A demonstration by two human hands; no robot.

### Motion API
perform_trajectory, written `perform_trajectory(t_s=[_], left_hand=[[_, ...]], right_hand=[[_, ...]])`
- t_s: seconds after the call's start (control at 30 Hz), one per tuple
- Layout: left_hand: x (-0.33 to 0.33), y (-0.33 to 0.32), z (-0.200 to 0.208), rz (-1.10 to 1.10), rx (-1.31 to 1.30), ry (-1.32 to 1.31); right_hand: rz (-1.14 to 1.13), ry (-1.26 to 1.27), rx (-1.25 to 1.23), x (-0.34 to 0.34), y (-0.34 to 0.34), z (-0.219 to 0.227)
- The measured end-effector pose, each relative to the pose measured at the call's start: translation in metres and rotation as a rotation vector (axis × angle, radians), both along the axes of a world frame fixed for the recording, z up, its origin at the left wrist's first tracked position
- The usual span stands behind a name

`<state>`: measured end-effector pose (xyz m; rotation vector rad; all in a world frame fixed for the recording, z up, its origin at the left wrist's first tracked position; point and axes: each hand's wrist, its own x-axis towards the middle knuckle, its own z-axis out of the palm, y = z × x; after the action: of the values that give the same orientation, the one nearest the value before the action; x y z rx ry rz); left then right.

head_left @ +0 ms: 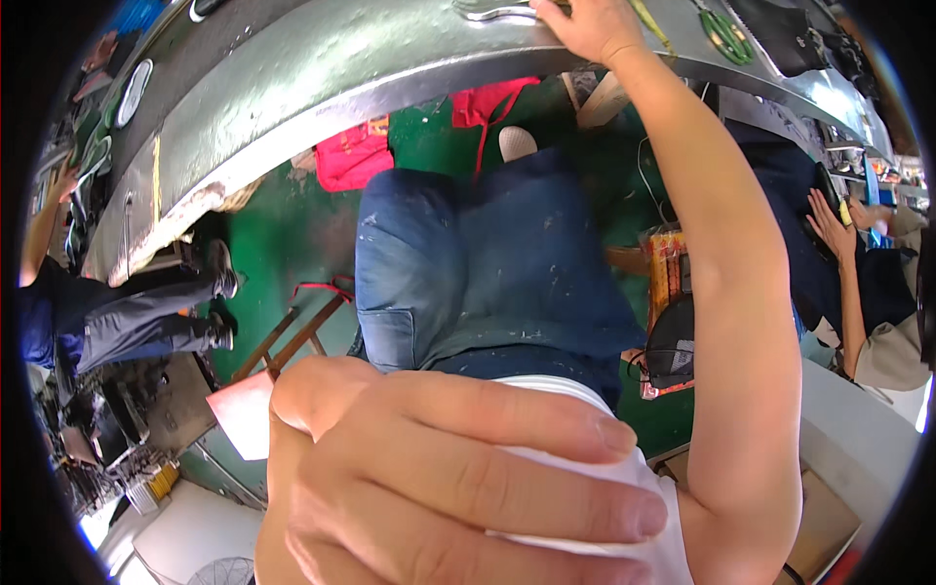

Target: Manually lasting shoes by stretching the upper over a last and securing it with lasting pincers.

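Observation:
My left hand [458,478] is close up, in front of my white shirt [648,497], its fingers stretched out and slightly apart with nothing in them. At the top edge, my right hand [590,31] rests over a grey metal bench [322,73]. Its thumb points left, by the end of a shiny, curved silver piece [499,13]; whether it grips that piece I cannot tell, as the other fingers are cut off by the frame. Beside this hand lies a thin yellow-green tool [651,26]. Farther right are green loop handles [725,39].
Black material [778,37] lies at the bench's far right. Below are red bags [353,156], a wooden stool [297,331] and a green floor [283,234]. One person's legs [156,327] show at left; another person's hands [834,222] are at right.

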<state>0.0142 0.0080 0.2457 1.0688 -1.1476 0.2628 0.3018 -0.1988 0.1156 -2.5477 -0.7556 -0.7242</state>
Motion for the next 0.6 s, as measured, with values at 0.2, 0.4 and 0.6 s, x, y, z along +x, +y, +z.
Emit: perform_trajectory(t_s=[0.2, 0.4, 0.6], left_hand=[[-0.010, 0.006, -0.001, 0.100, 0.008, -0.101], [-0.016, 0.008, -0.016, 0.129, 0.049, 0.003], [-0.007, 0.005, -0.076, 0.210, 0.411, 0.291]], right_hand=[[0.009, -0.032, 0.012, 0.000, -0.003, -0.007], [-0.010, -0.052, -0.015, 0.007, -0.005, -0.007], [-0.014, -0.006, -0.047, 0.011, -0.003, -0.010]])
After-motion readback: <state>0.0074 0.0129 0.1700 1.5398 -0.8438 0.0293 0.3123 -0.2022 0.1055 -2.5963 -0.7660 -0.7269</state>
